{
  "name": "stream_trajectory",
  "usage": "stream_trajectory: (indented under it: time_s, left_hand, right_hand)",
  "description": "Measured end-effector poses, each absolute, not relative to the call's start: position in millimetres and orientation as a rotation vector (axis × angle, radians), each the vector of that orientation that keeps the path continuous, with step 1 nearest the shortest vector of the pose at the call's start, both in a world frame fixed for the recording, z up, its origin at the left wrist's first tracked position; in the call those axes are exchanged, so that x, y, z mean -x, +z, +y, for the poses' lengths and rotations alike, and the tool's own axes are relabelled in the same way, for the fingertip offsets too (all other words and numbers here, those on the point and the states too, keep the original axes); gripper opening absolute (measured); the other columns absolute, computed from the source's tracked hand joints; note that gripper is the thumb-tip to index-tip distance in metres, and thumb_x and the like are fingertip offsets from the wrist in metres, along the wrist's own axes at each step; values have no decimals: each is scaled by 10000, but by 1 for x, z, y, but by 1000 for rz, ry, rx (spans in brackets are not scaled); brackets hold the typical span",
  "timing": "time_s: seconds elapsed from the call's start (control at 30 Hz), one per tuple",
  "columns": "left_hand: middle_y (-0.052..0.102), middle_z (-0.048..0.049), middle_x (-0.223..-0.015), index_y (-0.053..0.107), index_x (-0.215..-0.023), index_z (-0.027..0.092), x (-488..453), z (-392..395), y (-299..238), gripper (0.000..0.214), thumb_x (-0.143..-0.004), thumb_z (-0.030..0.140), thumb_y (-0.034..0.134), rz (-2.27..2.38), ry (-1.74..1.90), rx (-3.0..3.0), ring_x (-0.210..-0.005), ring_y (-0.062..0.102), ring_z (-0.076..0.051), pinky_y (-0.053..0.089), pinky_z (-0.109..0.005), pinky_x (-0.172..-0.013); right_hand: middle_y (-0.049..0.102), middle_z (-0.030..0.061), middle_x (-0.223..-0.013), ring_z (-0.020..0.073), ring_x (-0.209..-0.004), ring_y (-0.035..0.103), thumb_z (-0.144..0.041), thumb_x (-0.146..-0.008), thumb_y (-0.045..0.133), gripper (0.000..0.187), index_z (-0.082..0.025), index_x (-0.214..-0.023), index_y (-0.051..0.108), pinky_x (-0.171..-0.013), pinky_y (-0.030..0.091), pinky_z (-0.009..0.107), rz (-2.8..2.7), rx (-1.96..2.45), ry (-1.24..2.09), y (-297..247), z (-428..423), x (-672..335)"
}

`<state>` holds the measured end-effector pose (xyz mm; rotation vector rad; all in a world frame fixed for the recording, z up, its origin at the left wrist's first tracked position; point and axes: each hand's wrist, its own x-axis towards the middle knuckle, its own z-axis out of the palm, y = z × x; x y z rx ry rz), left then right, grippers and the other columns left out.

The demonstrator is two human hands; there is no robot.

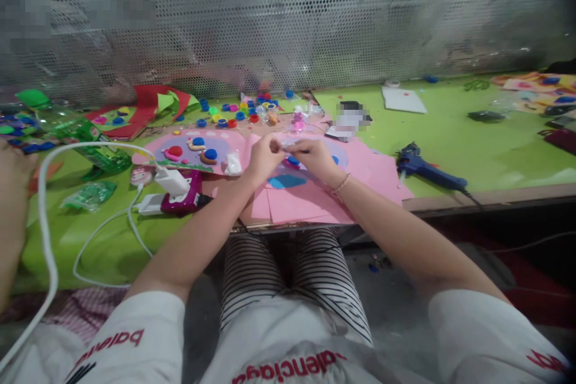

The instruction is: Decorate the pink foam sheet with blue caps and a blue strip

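My left hand (267,158) and my right hand (316,159) meet over the pink paper sheets (310,207), fingertips pinched together. Something small and pale seems to sit between them, but I cannot make out what it is. Beneath the hands lies a purple oval (339,150) with blue pieces, partly covered by my fingers. A blue paper shape (287,182) shows just below it. Left of my left hand rests a pink sheet with a purple oval and snail-like figures (197,145) in red, blue and brown. A small white packet (233,163) lies beside that hand.
A blue glue gun (429,172) lies at the right. At the left are a purple power strip (182,195) with white plugs and cables, and a green bottle (96,141) on its side. Several small coloured caps (240,115) lie behind. Another person's arm (11,222) enters at far left.
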<state>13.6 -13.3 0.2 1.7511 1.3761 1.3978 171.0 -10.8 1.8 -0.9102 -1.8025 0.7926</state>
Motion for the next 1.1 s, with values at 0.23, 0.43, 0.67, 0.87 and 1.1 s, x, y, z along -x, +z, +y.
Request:
stream_trajectory:
  time_s: [0.23,0.43,0.67,0.87,1.1]
  left_hand:
    - [556,46,-774,446,-806,222,-17,-12,-1,311,-665,9,623,1000,1560,-1634,-759,608,-104,475,-239,-771]
    - [551,52,-733,446,-798,214,-18,-13,1,299,-653,-17,568,1050,1565,-1604,-730,597,-94,469,-213,-717]
    - [545,68,-667,418,-783,210,-22,-17,8,297,-619,-10,534,884,1333,-1367,-617,580,-94,477,-234,-630]
    - [490,88,-630,339,-752,218,-20,-18,15,339,-591,-7,534,756,1248,-1152,-561,555,-75,470,-235,-614]
    - [400,69,-585,329,-709,220,-17,-22,21,291,-585,32,512,664,1183,-1128,-529,455,-74,439,-227,-587]
  right_hand:
    - [432,-101,-606,50,-443,300,-196,-615,655,304,-236,-713,370,-436,250,211,-1477,736,1265,16,-16,-173]
    - [457,-110,-596,51,-426,329,-171,-622,650,316,-236,-798,397,-424,226,210,-1625,719,1354,19,-14,-176]
    - [467,-91,-642,44,-450,300,-72,-579,620,359,-223,-828,410,-411,140,199,-1629,536,1714,18,-14,-186]
    - [422,-102,-609,44,-422,223,-149,-597,616,343,-232,-857,409,-407,124,205,-1513,383,1828,18,-13,-186]
    - [421,-111,-644,31,-429,260,-171,-625,727,375,-234,-794,398,-413,158,214,-1446,549,1515,18,-16,-178]
